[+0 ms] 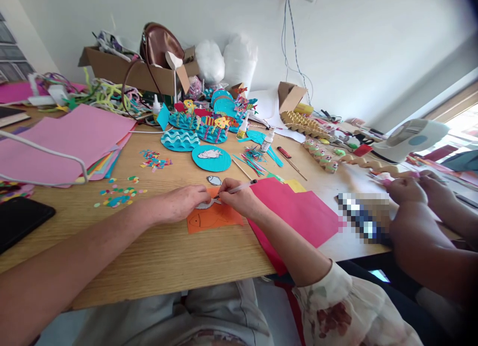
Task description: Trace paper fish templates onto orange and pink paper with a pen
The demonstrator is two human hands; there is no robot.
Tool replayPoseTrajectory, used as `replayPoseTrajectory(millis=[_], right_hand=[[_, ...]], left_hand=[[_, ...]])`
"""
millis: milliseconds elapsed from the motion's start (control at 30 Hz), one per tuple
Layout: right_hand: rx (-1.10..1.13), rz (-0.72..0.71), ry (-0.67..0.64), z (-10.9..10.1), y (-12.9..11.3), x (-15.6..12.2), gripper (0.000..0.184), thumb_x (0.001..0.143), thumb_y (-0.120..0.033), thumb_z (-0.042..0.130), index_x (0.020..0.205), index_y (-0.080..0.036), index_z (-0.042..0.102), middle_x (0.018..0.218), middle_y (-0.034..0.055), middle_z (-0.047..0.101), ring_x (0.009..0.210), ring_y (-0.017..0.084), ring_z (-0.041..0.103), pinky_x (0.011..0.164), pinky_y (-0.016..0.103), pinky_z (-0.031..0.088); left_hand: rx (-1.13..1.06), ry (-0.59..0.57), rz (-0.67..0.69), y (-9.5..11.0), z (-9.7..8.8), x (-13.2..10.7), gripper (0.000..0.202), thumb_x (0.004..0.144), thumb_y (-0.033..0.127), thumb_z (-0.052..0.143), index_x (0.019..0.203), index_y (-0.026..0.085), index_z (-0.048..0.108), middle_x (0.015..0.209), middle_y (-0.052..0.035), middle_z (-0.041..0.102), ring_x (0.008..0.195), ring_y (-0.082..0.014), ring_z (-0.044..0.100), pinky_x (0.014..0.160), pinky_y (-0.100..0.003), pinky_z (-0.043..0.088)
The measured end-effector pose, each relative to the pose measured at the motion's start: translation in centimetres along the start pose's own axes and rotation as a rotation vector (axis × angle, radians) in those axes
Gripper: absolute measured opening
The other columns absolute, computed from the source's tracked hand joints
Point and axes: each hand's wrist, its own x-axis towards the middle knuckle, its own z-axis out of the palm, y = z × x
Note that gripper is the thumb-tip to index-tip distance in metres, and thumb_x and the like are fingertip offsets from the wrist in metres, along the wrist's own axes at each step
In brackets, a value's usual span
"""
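On the worktop (157, 261), the left hand (186, 202) touches a pale cutout (204, 205) over orange paper (215, 220), its grip unclear; the right hand (237, 196) grips a pen (241, 187). Probably light and easily creased, the paper suits edge holds.

Head view, logged remotely: wood-grained table (157, 261). Directly on it I note a pink-topped paper stack (70, 142) at left, a black phone (22, 221), scattered round confetti (118, 200), an orange sheet (212, 222) near the front edge, red paper (298, 216) just beside it, a blue disc (211, 166) behind
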Motion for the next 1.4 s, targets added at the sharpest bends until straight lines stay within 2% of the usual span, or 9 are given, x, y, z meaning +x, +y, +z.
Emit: replayPoseTrajectory(millis=[333,500,733,833,933,1067,1400], right_hand=[[-0.018,-0.02,0.012,0.7,-0.1,0.3,0.006,0.062,-0.014,0.047,0.058,-0.019,0.047,0.056,-0.0043,0.052,0.053,0.009,0.045,0.048,0.02,0.032],[-0.019,-0.018,0.004,1.0,-0.6,0.7,0.008,0.062,-0.013,0.046,0.058,-0.019,0.047,0.055,-0.0045,0.051,0.052,0.009,0.045,0.048,0.02,0.032],[-0.008,-0.014,-0.008,1.5,-1.0,1.1,0.01,0.06,-0.01,0.048,0.056,-0.019,0.047,0.051,-0.006,0.047,0.049,0.008,0.043,0.046,0.019,0.03],[0.01,-0.007,-0.015,1.2,-1.0,1.1,0.009,0.061,-0.01,0.047,0.058,-0.019,0.047,0.05,-0.0062,0.049,0.048,0.008,0.046,0.045,0.018,0.032],[0.02,0.009,-0.013,0.5,-1.0,0.8,0.008,0.064,-0.011,0.045,0.061,-0.019,0.047,0.05,-0.0054,0.053,0.047,0.008,0.05,0.045,0.018,0.035],[-0.01,0.022,-0.014,-0.3,-0.8,0.4,0.009,0.062,-0.01,0.046,0.06,-0.019,0.048,0.05,-0.0041,0.056,0.047,0.009,0.051,0.043,0.018,0.033],[-0.066,0.014,0.0,0.0,-0.1,0.3,0.008,0.061,-0.012,0.048,0.059,-0.019,0.049,0.053,-0.0037,0.055,0.05,0.009,0.048,0.044,0.019,0.032]], left_hand=[[0.005,0.029,0.016,-0.2,0.4,-0.3,0.028,0.086,0.011,0.036,0.097,0.017,0.062,0.098,-0.0055,0.056,0.09,-0.0172,0.053,0.079,-0.027,0.039],[-0.012,0.021,0.004,-0.2,0.5,-0.5,0.029,0.087,0.012,0.035,0.098,0.017,0.062,0.103,-0.0051,0.057,0.096,-0.0168,0.052,0.084,-0.026,0.038],[-0.085,0.09,0.031,-0.4,1.2,-0.5,0.031,0.09,0.018,0.032,0.1,0.018,0.061,0.109,-0.0037,0.057,0.1,-0.0153,0.051,0.088,-0.024,0.037],[-0.066,0.113,0.031,-0.8,1.7,-0.6,0.032,0.091,0.021,0.032,0.105,0.019,0.061,0.108,-0.0034,0.058,0.099,-0.0161,0.051,0.089,-0.025,0.037],[-0.007,0.13,0.075,-1.3,2.1,-0.7,0.032,0.091,0.017,0.033,0.11,0.023,0.059,0.11,-0.0023,0.056,0.103,-0.0164,0.049,0.092,-0.026,0.035],[0.032,0.146,0.094,-1.8,2.5,-0.7,0.032,0.092,0.017,0.032,0.109,0.022,0.059,0.107,-0.003,0.056,0.101,-0.0165,0.049,0.09,-0.026,0.035],[0.045,0.16,0.099,-1.7,2.6,-0.8,0.03,0.093,0.019,0.031,0.107,0.022,0.058,0.104,-0.0024,0.054,0.099,-0.0163,0.048,0.088,-0.027,0.036]])
